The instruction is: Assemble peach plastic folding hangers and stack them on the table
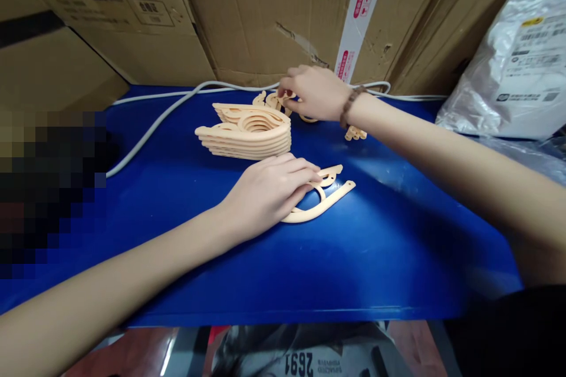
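In the head view my left hand (276, 188) rests on a cream plastic folding hanger (316, 209) lying on the blue tabletop. Its fingers press down over the hanger's left part and hide it; the curved arm and slotted ends stick out to the right. My right hand (309, 91), with a brown beaded band at the wrist, reaches to the back. Its curled fingers pinch among loose cream plastic pieces (260, 99), and the piece in them is mostly covered. Between the hands, slightly left, stands a neat stack of matching folding hangers (252, 135).
Cardboard boxes (265, 17) wall off the back and left. A white cable (163, 121) runs along the rear of the blue table (309, 277). More small cream pieces (356, 134) lie under my right wrist. At right sits a plastic-wrapped white package (508, 70).
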Demonstrator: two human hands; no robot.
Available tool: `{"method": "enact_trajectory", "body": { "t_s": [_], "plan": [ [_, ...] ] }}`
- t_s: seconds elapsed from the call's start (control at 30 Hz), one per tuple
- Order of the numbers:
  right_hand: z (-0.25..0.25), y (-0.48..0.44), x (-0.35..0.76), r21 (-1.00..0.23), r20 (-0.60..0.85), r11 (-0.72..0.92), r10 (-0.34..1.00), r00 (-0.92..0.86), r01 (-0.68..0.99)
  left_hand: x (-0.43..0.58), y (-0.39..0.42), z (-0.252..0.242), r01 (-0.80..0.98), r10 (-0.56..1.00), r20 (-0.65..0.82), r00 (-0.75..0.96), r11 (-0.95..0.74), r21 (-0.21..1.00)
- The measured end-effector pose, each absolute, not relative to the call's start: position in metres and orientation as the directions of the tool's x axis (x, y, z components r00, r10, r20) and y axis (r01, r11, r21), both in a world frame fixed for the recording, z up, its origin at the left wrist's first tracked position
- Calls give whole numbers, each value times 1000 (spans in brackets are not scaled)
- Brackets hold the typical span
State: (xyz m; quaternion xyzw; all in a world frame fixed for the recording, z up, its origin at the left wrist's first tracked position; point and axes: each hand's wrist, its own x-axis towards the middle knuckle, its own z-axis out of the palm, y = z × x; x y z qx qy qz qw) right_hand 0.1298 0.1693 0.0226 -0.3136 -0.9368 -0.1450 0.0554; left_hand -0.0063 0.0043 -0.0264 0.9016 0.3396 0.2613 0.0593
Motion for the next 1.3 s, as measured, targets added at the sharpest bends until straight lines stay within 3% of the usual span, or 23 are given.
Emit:
{"method": "enact_trajectory", "body": {
  "t_s": [0.17, 0.37, 0.57, 0.77, 0.9, 1.03, 1.17, 1.3],
  "plan": [
    [12, 209, 84, 209, 151, 787, 560, -814, 580, -8, 5, -26, 583, 647, 419, 637, -760, 287],
    [18, 220, 62, 218, -3, 847, 498, -867, 485, -8, 5, -26, 592, 656, 413, 631, -752, 290],
    [34, 201, 53, 365, -146, 868, 411, -900, 337, -9, 6, -27, 592, 655, 397, 643, -754, 286],
    [42, 185, 47, 517, -178, 816, 400, -899, 260, -9, 6, -28, 595, 653, 401, 642, -754, 276],
    [49, 186, 54, 542, -127, 797, 390, -912, 265, -9, 6, -27, 595, 653, 399, 643, -755, 276],
    [76, 189, 83, 495, 39, 781, 419, -907, 382, -9, 6, -26, 583, 659, 397, 639, -752, 309],
    [104, 179, 139, 372, 214, 761, 488, -846, 532, -9, 6, -26, 572, 651, 414, 636, -758, 313],
    [107, 145, 204, 148, 326, 770, 554, -766, 621, -8, 6, -27, 568, 629, 437, 642, -774, 280]
  ]
}}
